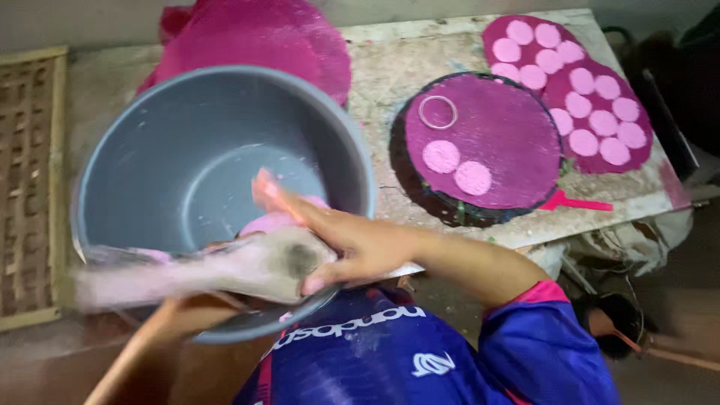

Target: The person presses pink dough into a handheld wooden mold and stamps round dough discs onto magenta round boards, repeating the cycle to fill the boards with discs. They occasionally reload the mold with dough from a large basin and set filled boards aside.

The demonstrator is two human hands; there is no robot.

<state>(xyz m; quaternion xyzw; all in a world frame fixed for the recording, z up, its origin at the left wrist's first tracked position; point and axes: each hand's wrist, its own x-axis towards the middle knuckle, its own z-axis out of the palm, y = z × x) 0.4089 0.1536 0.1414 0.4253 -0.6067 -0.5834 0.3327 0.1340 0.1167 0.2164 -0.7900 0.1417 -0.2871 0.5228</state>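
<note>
The right hand [352, 244] is closed around the top of a pale, dough-smeared scoop [262, 262] — fingers wrapped over it, thumb under — at the near rim of a big grey tub [150, 150]. The scoop's long handle runs out to the left, blurred. Just beyond the fingertips, inside the tub, lies a lump of pink dough [274, 221], touching or nearly touching the scoop. The left hand is mostly hidden under the tub; only a forearm [142, 345] shows rising toward the tub's underside, so how open it is cannot be told, though it seems to be propping the tub.

The tub sits tilted toward the person at the desk [382, 67] edge. To its right, well apart from the hand, a round magenta mat [502, 127] carries two pink discs [457, 169] and a ring cutter [438, 112]. Farther right, more mats [570, 67] hold many discs. A pink spatula [577, 202] lies by the mat's near edge.
</note>
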